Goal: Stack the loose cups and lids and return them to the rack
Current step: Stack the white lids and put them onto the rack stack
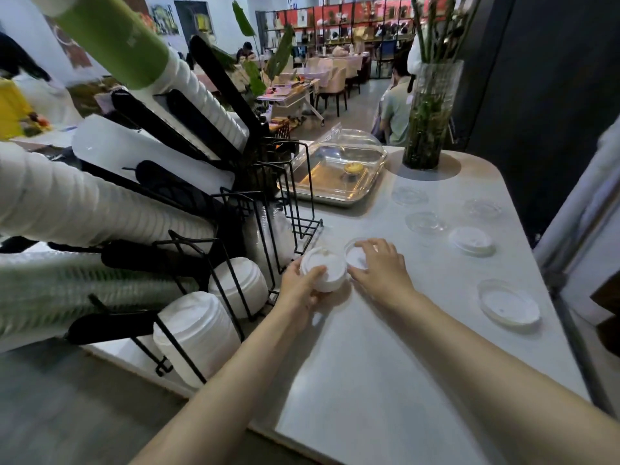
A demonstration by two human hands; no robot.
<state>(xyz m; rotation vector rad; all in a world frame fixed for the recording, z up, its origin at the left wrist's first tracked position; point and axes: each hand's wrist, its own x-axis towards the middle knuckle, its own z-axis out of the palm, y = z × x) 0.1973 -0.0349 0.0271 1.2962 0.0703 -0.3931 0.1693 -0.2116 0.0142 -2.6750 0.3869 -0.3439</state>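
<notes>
My left hand (300,283) grips a small stack of white lids (323,268) just in front of the black wire rack (268,209). My right hand (380,268) rests on a clear lid (355,255) lying flat on the white counter (385,347), touching the stack's right side. Loose lids lie scattered on the right: a white one (471,241), a larger clear one with a white centre (508,302), and clear ones (424,221), (409,195), (482,208). The rack holds long rows of white cups (84,203) and stacked white lids (196,333).
A clear-domed metal tray (335,169) with a pastry stands behind the rack. A glass vase (431,119) with green stems stands at the counter's far end. A pole (577,223) runs along the right edge. People sit in the room beyond.
</notes>
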